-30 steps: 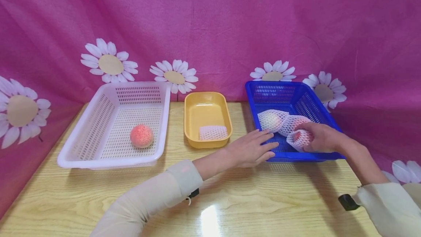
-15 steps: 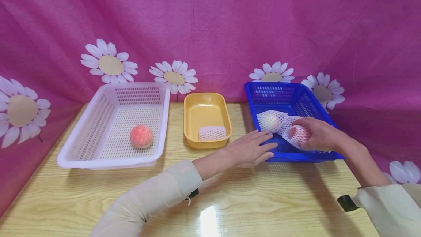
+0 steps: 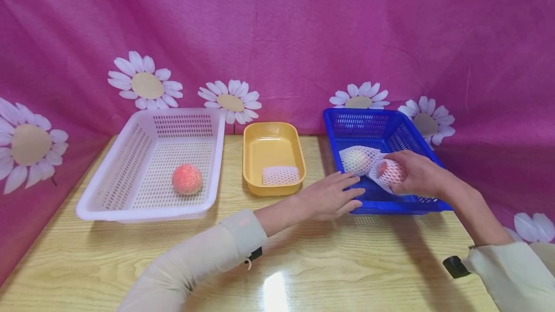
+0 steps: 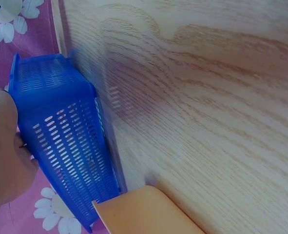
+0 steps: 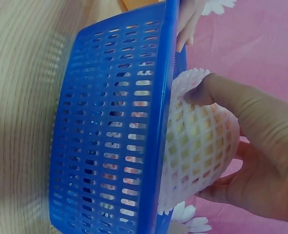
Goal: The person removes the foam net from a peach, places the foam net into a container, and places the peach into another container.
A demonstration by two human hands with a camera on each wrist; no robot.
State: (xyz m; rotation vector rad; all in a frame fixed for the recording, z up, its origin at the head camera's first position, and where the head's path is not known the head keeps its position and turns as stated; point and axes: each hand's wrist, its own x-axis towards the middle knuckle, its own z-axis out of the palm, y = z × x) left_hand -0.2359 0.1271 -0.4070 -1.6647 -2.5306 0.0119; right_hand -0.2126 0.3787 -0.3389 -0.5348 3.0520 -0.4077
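My right hand (image 3: pixel 418 175) grips a peach in a white foam net (image 3: pixel 392 172) above the front part of the blue basket (image 3: pixel 368 206). In the right wrist view, thumb and fingers curl round the netted peach (image 5: pixel 202 139), beside the basket's rim. A paler fruit in a foam net (image 3: pixel 359 159) lies in the basket just left of it. My left hand (image 3: pixel 331 195) rests with its fingers extended over the basket's near left edge, holding nothing. An unwrapped pinkish-red peach (image 3: pixel 187 179) sits in the white basket (image 3: pixel 143 213).
Between the two baskets stands a yellow tray (image 3: pixel 269 150) with a flattened foam net (image 3: pixel 281 175) in it. All three stand on a wood-grain table (image 3: pixel 329 264). A magenta curtain with daisies (image 3: pixel 286 37) hangs close behind them.
My right hand has brought the netted peach slightly left and up within the blue basket, now covering the other netted fruit behind it. The left hand stays in place.
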